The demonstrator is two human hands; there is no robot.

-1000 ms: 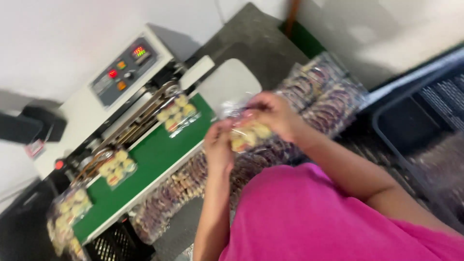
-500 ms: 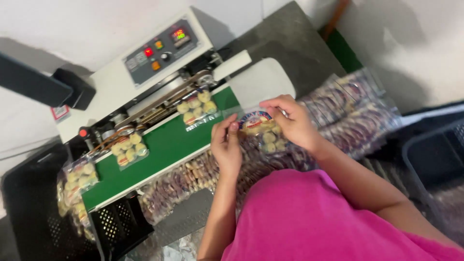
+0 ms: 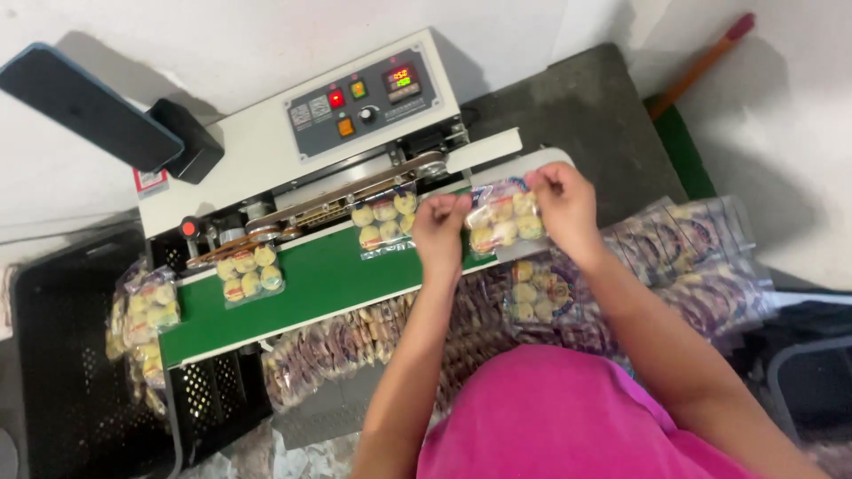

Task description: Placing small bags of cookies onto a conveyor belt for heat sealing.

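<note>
Hands pinched shut, we held one clear packet of biscuits (image 3: 502, 218) at centre frame, left hand (image 3: 441, 232) on its left edge and right hand (image 3: 563, 206) on its right, its long axis crosswise, just right of the green conveyor belt (image 3: 319, 279).
</note>
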